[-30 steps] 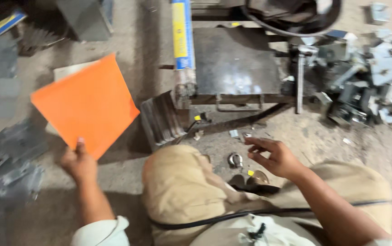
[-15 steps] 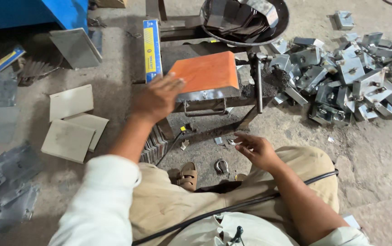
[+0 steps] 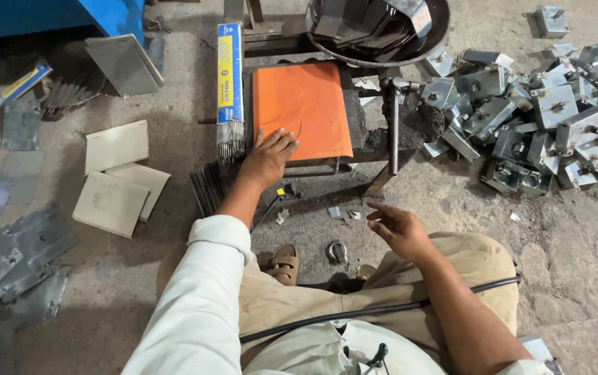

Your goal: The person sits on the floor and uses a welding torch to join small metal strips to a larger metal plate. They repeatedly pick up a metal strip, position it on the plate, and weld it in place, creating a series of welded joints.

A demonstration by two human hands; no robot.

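1. At far left we see grey metal plates (image 3: 4,260) lying overlapped on the concrete floor (image 3: 576,257), with one more grey plate (image 3: 20,125) above them.
2. Next come three pale square tiles (image 3: 115,184), two of them overlapping, and above them a grey sheet (image 3: 124,64) leaning beside a blue cabinet (image 3: 49,15).
3. A long box of welding rods (image 3: 229,80) lies lengthwise just left of the orange plate, rod tips showing at its near end; loose dark rods (image 3: 207,187) lie on the floor below it.
4. The orange plate (image 3: 302,107) lies flat on a low dark stand (image 3: 365,121), covering most of its top.
5. Our left hand (image 3: 267,158) rests on the near left corner of the orange plate, fingers spread and flat, pressing rather than gripping.
6. Below the stand, small metal bits (image 3: 337,213) and a horseshoe-shaped clamp (image 3: 337,251) lie on the floor, near a sandalled foot (image 3: 285,262).
7. Our right hand (image 3: 399,229) hovers above the floor just right of those bits, fingers loosely open and empty, touching nothing we can make out.
8. A hammer (image 3: 394,121) stands against the right edge of the stand.
9. At top, a round pan (image 3: 382,28) holds dark metal strips.
10. At far right, a heap of grey brackets (image 3: 549,118) covers the floor.
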